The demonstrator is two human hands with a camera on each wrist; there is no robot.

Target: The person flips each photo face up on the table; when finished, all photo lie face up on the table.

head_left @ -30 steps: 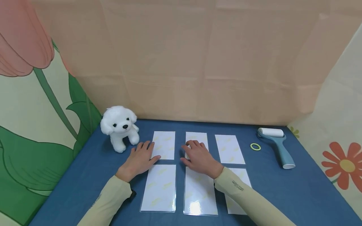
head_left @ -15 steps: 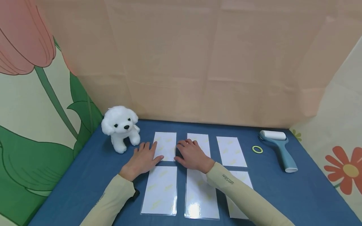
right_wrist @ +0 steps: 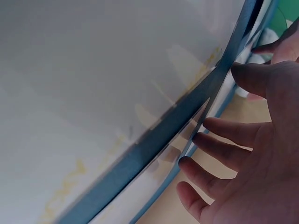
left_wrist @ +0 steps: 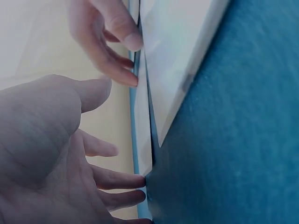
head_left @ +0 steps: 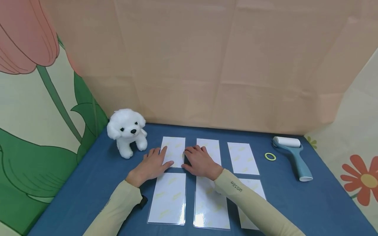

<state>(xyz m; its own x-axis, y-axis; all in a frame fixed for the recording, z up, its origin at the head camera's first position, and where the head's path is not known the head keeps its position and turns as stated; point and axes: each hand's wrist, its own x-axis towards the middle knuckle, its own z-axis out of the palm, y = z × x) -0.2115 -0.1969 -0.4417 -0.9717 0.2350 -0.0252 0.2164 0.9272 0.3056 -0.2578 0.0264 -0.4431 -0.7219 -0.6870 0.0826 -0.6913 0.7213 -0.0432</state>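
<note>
White laminated cards with faint yellow marks lie on the blue cloth in two rows. My left hand [head_left: 148, 167] spreads its fingers along the left edge of the back left card [head_left: 176, 153], thumb near its lower corner. At that card's right edge are the fingertips of my right hand [head_left: 202, 164], which covers part of the back middle card [head_left: 210, 147]. In the left wrist view, the fingers of my left hand [left_wrist: 42, 135] reach the card's edge. In the right wrist view, my right hand [right_wrist: 261, 154] has its fingers loosely apart, thumb away from them.
Nearer me lie the front left card [head_left: 168, 198], front middle card [head_left: 211, 213] and front right card [head_left: 255, 186]. The back right card [head_left: 243, 159] has a yellow-green ring [head_left: 270, 156] and a blue-handled lint roller [head_left: 296, 159] beyond it. A white plush dog [head_left: 127, 131] sits back left.
My right hand has moved left from the back middle card to the right edge of the back left card. My left hand has stayed at that card's left side. The view has shifted slightly.
</note>
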